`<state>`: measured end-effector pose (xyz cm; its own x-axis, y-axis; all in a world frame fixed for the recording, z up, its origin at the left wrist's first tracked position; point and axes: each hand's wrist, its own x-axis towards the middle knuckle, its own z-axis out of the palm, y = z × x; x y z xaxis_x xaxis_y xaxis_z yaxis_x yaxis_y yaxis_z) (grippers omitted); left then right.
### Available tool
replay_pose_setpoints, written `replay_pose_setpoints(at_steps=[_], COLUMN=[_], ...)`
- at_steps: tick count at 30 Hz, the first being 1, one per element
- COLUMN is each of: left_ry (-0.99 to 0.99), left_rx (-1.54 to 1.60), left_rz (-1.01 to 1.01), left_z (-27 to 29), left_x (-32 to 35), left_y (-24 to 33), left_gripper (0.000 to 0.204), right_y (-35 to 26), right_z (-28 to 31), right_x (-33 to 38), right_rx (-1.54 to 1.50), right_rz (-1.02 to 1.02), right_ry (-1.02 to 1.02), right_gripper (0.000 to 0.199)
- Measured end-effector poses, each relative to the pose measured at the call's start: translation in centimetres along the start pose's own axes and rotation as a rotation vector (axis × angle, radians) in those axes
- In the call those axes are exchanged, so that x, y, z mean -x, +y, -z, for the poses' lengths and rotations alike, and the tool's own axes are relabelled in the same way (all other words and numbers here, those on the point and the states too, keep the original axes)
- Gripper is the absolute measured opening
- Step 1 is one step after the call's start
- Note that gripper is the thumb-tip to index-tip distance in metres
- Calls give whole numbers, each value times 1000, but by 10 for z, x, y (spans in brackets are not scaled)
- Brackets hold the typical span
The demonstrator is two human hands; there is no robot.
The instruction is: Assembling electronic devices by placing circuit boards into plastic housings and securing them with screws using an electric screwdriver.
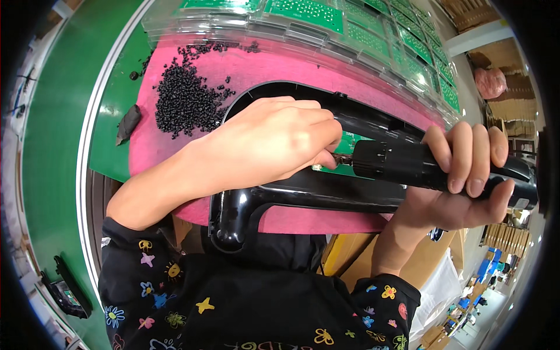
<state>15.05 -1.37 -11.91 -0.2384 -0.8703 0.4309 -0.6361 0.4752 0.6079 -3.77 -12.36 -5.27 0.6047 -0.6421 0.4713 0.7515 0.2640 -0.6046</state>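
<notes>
At the desk point(111, 140), our right hand point(466, 175) is wrapped tight around a black electric screwdriver point(408, 166), its tip aimed at a green circuit board point(350, 153) seated inside a black plastic housing point(303, 192) on a pink mat point(256, 64). Our left hand point(268, 146) is curled closed at the tip, fingers pinched as if steadying a screw we cannot see. We judge a screw is being driven into the board. The next move calls for keeping the tip square to the board and the housing from sliding. Loose black pellets point(184, 99) lie heaped on the mat; trays of green boards point(361, 35) line the far edge.
</notes>
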Motion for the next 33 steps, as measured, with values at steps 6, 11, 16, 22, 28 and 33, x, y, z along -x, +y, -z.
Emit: replay_pose_setpoints(at_steps=[6, 11, 16, 22, 28, 33], left_ry=[37, 68, 109, 130, 200, 234], left_rx=[-35, -42, -56, -104, -166, -189], left_rz=[-65, -54, -10, 1, -28, 11], left_z=[0, 2, 12, 12, 14, 12], left_x=[-3, -11, -15, -7, -12, -11], left_y=[1, 11, 12, 13, 14, 12], left_gripper=[21, 30, 82, 48, 30, 34], right_y=[-4, -20, -51, -59, -54, -54], right_z=[-6, -10, 2, 29, 36, 44], right_x=[1, 5, 3, 12, 13, 10], right_rx=[-1, 99, 554, 572, 544, 558], right_rz=[38, 48, -84, -115, -141, -128], right_ry=[31, -4, -77, -146, -125, -189], right_gripper=[24, 25, 30, 36, 34, 35])
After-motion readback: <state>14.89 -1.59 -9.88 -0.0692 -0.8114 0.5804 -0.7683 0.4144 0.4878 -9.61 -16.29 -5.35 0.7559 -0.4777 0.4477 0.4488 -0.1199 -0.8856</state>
